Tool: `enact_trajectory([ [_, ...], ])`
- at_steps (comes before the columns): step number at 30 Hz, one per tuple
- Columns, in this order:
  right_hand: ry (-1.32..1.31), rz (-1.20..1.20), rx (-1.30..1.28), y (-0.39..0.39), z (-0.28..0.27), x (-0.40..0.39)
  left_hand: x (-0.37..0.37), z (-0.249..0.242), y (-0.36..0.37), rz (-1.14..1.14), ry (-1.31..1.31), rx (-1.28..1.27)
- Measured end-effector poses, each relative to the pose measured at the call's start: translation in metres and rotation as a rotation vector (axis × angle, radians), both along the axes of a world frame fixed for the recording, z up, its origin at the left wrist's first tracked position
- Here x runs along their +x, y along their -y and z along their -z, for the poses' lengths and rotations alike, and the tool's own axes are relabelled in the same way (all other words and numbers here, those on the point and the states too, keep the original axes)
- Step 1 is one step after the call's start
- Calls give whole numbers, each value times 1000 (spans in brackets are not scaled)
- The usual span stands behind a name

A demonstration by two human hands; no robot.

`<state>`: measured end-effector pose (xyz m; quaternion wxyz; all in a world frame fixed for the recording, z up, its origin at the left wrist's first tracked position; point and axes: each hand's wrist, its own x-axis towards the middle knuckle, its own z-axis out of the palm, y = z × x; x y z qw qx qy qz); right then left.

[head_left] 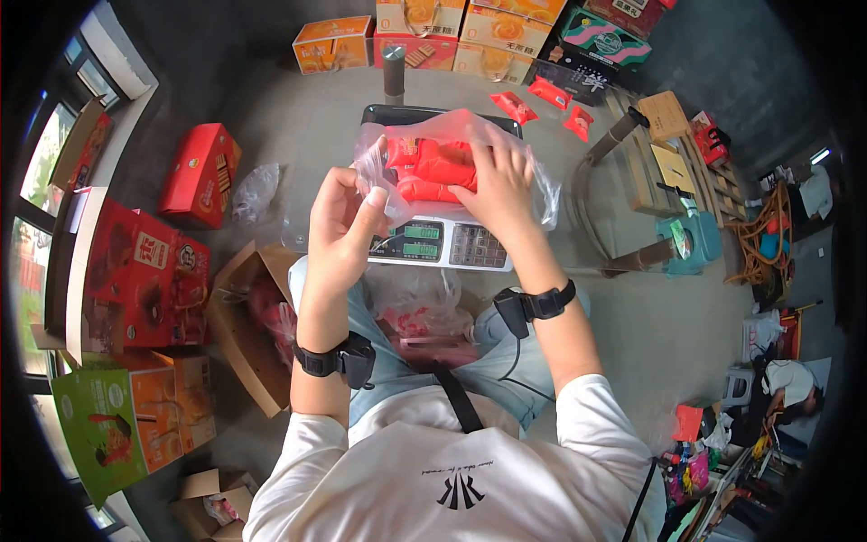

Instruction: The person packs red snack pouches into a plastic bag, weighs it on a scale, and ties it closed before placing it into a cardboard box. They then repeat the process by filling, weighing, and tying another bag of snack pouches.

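Observation:
A clear plastic bag (461, 123) holding several red packets (432, 165) lies on a digital scale (452, 242) with a green-lit display, on a glass-topped table. My left hand (350, 212) pinches the bag's gathered edge at its left side, thumb and fingers together. My right hand (499, 185) rests over the right part of the bag, fingers spread on the plastic and the thumb near the red packets. Part of the scale's platform is hidden under the bag.
Loose red packets (515, 107) lie behind the scale. A red box (200, 176) and a crumpled clear bag (256, 193) are at the left. An open carton (237, 330) stands by my left arm. Orange boxes (332, 45) line the back. People are at the far right.

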<state>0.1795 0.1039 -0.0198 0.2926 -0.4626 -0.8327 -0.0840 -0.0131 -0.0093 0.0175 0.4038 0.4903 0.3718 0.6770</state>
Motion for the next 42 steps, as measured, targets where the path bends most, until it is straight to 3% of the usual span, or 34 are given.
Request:
enact_trajectory([
  [6, -45, 32, -48, -2, -2, 5, -1, 3, -5, -6, 37, 29],
  [8, -77, 132, -220, -4, 5, -4, 1, 2, -5, 7, 42, 20],
  [10, -64, 143, -178, -8, 15, -18, 5, 0, -6, 23, 41, 17],
  [13, -325, -209, -337, -14, 40, -32, 7, -1, -5, 43, 37, -13],
  [18, -253, -230, -385, 8, 29, -24, -1, 0, -8, 3, 63, 35],
  [20, -277, -103, 250, 21, 22, -7, -4, 2, -8, -22, 54, 42],
  [22, -280, 102, 414, 35, 15, 16, -5, 5, -9, -61, 21, 38],
  [24, -178, 364, 276, 45, 10, 34, -2, 2, -9, -84, 4, 26],
  [26, -150, 398, 82, 35, 28, 64, -1, 3, -10, -96, -19, 16],
  [27, -248, 396, -213, 29, 35, 81, -2, 5, -11, -125, -65, -3],
  [28, -346, 384, -506, 23, 37, 94, -3, 5, -13, -155, -113, -19],
  [30, -877, 130, -852, 13, 23, 109, -7, 0, -18, -131, -123, -5],
  [32, -1091, -68, -805, -2, -10, 115, -17, -6, -29, -102, -139, 12],
  [34, -1103, -136, -766, -23, -50, 119, -34, -15, -45, -95, -285, -83],
  [37, -1209, -289, -595, -12, -121, 89, -38, -66, -41, -182, -294, 103],
  [42, -1235, -396, -543, -11, -157, 78, -52, -97, -39, -218, -279, 63],
])
